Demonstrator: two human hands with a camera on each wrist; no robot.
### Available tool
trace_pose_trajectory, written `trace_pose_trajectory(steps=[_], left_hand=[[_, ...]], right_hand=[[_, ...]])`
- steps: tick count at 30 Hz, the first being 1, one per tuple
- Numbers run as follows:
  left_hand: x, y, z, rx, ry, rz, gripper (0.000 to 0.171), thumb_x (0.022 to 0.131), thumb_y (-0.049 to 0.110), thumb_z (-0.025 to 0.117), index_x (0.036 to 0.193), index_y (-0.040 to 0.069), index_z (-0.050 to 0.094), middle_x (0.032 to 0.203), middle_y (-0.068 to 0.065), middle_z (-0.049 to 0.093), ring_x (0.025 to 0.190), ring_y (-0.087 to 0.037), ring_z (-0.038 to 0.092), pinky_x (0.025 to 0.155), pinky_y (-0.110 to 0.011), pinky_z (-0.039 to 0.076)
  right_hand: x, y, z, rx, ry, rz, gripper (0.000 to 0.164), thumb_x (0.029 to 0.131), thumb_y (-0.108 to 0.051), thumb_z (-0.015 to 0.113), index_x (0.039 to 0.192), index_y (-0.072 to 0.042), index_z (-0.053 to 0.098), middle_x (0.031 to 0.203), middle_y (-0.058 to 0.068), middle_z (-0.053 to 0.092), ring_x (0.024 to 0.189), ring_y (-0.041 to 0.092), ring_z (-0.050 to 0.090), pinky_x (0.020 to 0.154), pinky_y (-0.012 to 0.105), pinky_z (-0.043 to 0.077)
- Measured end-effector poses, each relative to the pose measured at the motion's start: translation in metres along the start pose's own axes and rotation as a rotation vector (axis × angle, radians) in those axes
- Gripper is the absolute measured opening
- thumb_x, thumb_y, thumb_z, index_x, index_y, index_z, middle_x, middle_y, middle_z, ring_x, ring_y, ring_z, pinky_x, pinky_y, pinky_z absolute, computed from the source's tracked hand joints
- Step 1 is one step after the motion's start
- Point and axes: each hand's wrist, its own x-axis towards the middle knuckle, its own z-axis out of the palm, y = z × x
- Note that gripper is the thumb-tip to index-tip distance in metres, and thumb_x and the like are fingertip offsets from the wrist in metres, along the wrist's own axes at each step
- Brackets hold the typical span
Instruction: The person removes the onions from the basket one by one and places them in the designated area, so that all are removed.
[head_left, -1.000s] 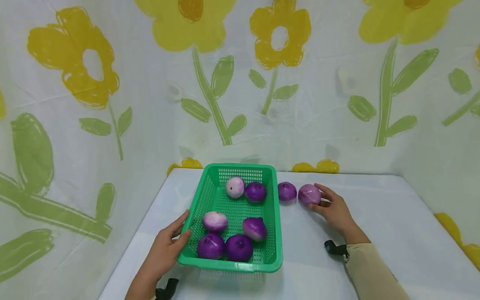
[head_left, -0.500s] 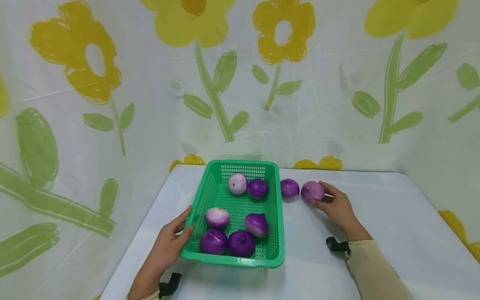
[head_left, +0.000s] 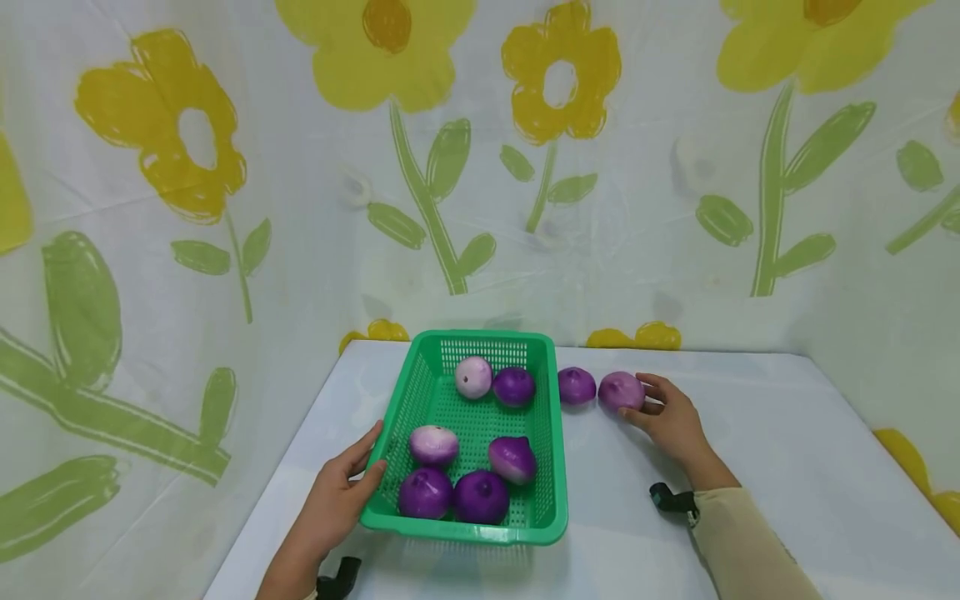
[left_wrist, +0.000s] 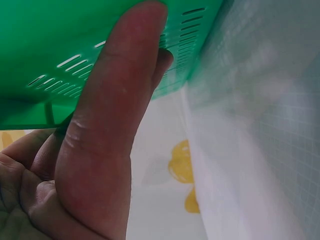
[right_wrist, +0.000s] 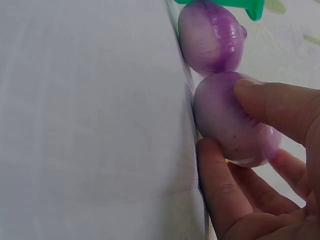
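Note:
In the head view, my left hand (head_left: 337,496) grips the left side of a green plastic basket (head_left: 561,467). The left wrist view shows the thumb (left_wrist: 105,110) lying along the basket's slotted wall (left_wrist: 70,65), with other fingers partly hidden behind it. My right hand (head_left: 671,421) holds a pale purple onion (head_left: 621,391) on the table, right of the basket. Up close in the right wrist view, thumb (right_wrist: 270,102) and fingers surround that onion (right_wrist: 225,117). A darker purple onion (head_left: 577,386) lies between it and the basket; the two onions are touching or nearly so.
Several purple and whitish onions lie inside the basket, including a pale one (head_left: 473,377) at the far end and a dark one (head_left: 482,497) at the near end. The white table (head_left: 757,433) meets a flower-printed curtain (head_left: 645,250) behind.
The head view has shifted slightly up and down. Both hands, the basket and the onions keep practically the same places relative to one another.

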Motion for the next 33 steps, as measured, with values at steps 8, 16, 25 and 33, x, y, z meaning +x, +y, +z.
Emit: trace_pose_trajectory(steps=[8, 16, 25, 33], left_hand=[[-0.0011, 0.0008, 0.0010, -0.017, 0.006, 0.006, 0.061, 0.108, 0.015, 0.065, 0.164, 0.014, 0.041, 0.144, -0.023, 0.062, 0.110, -0.033, 0.073, 0.072, -0.033, 0.062], [-0.0014, 0.0011, 0.0003, -0.016, 0.000, 0.002, 0.061, 0.108, 0.015, 0.065, 0.164, 0.014, 0.041, 0.145, -0.023, 0.061, 0.110, -0.032, 0.073, 0.073, -0.033, 0.062], [-0.0013, 0.0014, 0.0002, -0.011, 0.006, 0.019, 0.062, 0.108, 0.016, 0.065, 0.164, 0.012, 0.040, 0.144, -0.024, 0.061, 0.113, -0.034, 0.072, 0.073, -0.033, 0.062], [-0.0012, 0.0027, -0.0006, -0.008, -0.013, 0.035, 0.062, 0.108, 0.014, 0.064, 0.164, 0.011, 0.039, 0.145, -0.024, 0.060, 0.114, -0.035, 0.071, 0.074, -0.031, 0.062]], right_hand=[[-0.0028, 0.0008, -0.0013, -0.012, 0.012, -0.004, 0.088, 0.091, -0.034, 0.087, 0.162, -0.007, 0.042, 0.157, 0.024, 0.048, 0.134, 0.040, 0.059, 0.101, 0.048, 0.054], [-0.0027, 0.0014, 0.0000, -0.020, -0.006, 0.014, 0.091, 0.092, -0.036, 0.085, 0.164, -0.006, 0.038, 0.159, 0.025, 0.045, 0.137, 0.042, 0.055, 0.104, 0.051, 0.051], [0.0002, 0.0005, 0.0002, -0.034, -0.016, 0.015, 0.092, 0.093, -0.035, 0.084, 0.164, -0.004, 0.036, 0.159, 0.026, 0.044, 0.138, 0.043, 0.054, 0.104, 0.050, 0.050], [-0.0036, -0.0038, -0.0020, -0.066, -0.006, 0.019, 0.091, 0.092, -0.036, 0.084, 0.163, -0.003, 0.038, 0.159, 0.025, 0.046, 0.137, 0.042, 0.055, 0.103, 0.051, 0.052]])
